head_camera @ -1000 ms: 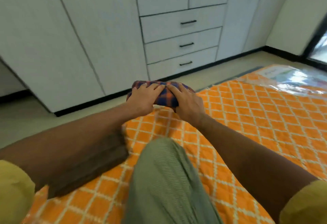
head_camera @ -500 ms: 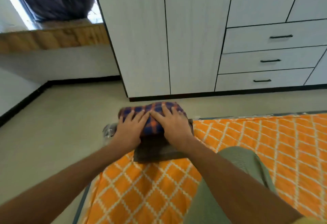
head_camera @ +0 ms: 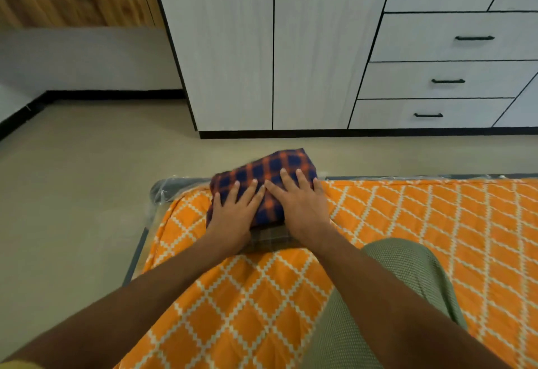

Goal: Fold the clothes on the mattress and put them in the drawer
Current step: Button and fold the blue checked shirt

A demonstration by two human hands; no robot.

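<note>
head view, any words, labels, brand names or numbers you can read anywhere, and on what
None: no text shows anywhere.
Folded navy and orange plaid garment: pattern only.
Orange diamond-patterned mattress cover: pattern only.
White wooden drawers with black handles: unmarked.
Left hand and right hand lie flat on the garment.

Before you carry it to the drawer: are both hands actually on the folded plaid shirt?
Touching. In the head view the left hand and the right hand lie flat, fingers straight, on top of the folded plaid shirt at the mattress corner.

Folded shirt [head_camera: 272, 176] on mattress [head_camera: 407, 223] corner, perhaps atop another garment [head_camera: 270, 240]; drawers [head_camera: 448, 80] behind.
</note>
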